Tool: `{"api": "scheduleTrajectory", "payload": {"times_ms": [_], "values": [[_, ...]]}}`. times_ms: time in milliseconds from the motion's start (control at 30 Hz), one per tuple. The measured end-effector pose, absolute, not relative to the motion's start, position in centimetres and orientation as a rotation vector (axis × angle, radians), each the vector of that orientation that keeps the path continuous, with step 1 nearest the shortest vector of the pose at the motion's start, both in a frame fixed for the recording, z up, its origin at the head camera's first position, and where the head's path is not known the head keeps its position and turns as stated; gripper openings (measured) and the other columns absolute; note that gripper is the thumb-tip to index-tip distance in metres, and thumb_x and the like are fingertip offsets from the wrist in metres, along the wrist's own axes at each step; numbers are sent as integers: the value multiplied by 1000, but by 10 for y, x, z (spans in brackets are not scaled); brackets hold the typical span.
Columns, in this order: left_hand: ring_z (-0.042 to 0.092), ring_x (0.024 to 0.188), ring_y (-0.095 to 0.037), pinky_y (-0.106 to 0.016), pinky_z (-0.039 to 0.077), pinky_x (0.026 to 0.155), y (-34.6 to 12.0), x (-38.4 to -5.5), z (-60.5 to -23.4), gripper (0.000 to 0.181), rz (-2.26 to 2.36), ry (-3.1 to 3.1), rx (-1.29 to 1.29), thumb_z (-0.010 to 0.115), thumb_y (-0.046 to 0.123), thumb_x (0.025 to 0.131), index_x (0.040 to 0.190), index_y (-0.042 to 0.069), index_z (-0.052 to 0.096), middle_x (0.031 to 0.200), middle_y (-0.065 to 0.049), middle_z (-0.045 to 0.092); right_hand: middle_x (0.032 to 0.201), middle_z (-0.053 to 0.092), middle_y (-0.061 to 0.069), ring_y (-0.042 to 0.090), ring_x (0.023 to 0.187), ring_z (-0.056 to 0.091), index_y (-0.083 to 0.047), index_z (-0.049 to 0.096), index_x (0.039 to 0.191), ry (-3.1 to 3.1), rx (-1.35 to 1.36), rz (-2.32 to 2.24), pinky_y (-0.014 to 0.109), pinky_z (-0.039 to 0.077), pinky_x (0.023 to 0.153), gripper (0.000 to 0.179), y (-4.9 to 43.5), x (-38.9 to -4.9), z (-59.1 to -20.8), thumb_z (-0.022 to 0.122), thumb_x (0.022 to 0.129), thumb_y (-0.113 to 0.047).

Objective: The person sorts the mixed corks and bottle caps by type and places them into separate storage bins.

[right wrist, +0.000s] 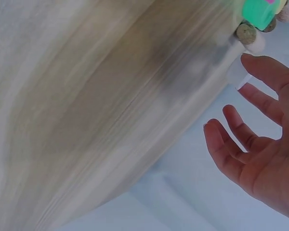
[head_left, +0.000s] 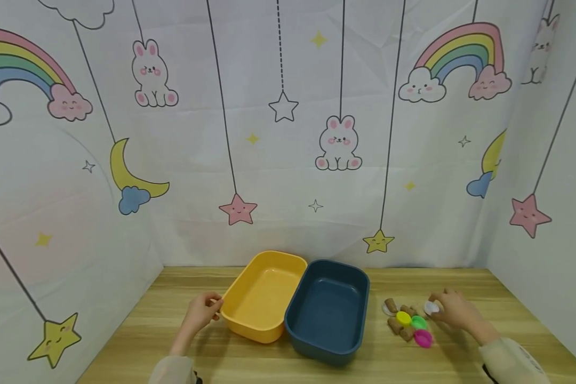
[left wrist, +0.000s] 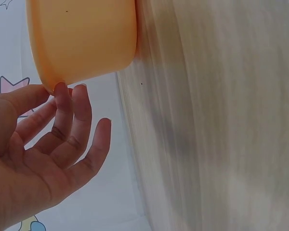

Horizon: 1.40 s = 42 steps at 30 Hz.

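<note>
- Right hand, and it has its catch: thumb and forefinger pinch the white cup, one digit on each side, the other fingers curving loosely below.
- Is the cup off the table? Can't tell from here, nor which way its mouth faces; it's a stubby little thing with no long axis to read.
- Just left of that pinch, the cluster: green cup and pink cup on the near side, yellow cup tucked further in, brown corks all around them.
- Here's the line that matters: from the white cup, both bins lie off to the left, with the cluster sitting in between. Any leftward carry would have to clear that lot, I'd judge.
- Blue bin is the nearer of the two to the right hand, its long axis running roughly front to back.
- Yellow bin comes next, close alongside the blue one, far end leaning right.
- And over on its left side, the left hand grips the yellow rim at a corner between thumb and fingers, well apart from the cups.
</note>
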<state>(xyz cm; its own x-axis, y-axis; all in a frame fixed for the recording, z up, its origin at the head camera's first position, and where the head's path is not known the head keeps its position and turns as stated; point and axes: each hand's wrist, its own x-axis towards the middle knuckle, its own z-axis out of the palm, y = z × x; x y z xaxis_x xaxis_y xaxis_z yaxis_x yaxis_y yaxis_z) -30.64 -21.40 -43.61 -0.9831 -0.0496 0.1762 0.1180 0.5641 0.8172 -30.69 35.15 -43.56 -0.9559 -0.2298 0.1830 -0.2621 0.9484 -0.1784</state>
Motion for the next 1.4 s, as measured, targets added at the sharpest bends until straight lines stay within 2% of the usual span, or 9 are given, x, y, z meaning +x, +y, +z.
{"api": "scheduleTrajectory", "payload": {"times_ms": [100, 300, 567, 967, 1233, 1400], "values": [[57, 50, -19, -35, 51, 52, -214, -307, -436, 10, -1392, -2612, -61, 55, 0, 82, 85, -8, 61, 61, -8, 58, 84, 56, 16, 29, 74, 54, -6, 62, 89, -2906, 418, 292, 40, 45, 56, 26, 349, -306, -433, 72, 68, -15], [58, 50, -18, -23, 43, 44, -213, -306, -436, 11, -1374, -2622, -45, 55, 2, 83, 87, -6, 62, 62, -8, 59, 84, 57, 13, 24, 73, 55, -6, 62, 90, -2866, 496, 275, 40, 45, 61, 26, 343, -308, -429, 72, 69, -17], [58, 51, -18, -35, 51, 54, -213, -304, -436, 13, -1347, -2632, -44, 55, 1, 84, 89, -8, 61, 66, -11, 60, 86, 58, 12, 23, 75, 56, -3, 63, 94, -2818, 564, 262, 38, 47, 64, 30, 322, -311, -419, 72, 70, -18], [56, 51, -16, -35, 51, 55, -215, -303, -435, 12, -1317, -2650, -39, 54, 1, 83, 86, -10, 60, 65, -11, 60, 91, 54, 10, 18, 78, 50, -5, 63, 100, -2821, 601, 313, 32, 46, 66, 30, 267, -314, -390, 70, 73, -17], [57, 52, -17, -36, 51, 55, -214, -302, -432, 13, -1318, -2661, -52, 53, 1, 84, 88, -11, 58, 66, -11, 60, 91, 51, 8, 21, 82, 46, -7, 62, 102, -2764, 702, 355, 33, 43, 67, 30, 229, -318, -376, 69, 74, -16], [56, 51, -16, -37, 51, 55, -213, -302, -432, 13, -1337, -2667, -33, 53, 1, 84, 88, -10, 58, 66, -11, 60, 90, 50, 7, 19, 81, 46, -10, 63, 100, -2752, 749, 341, 29, 42, 63, 27, 202, -320, -372, 69, 75, -18]]}}
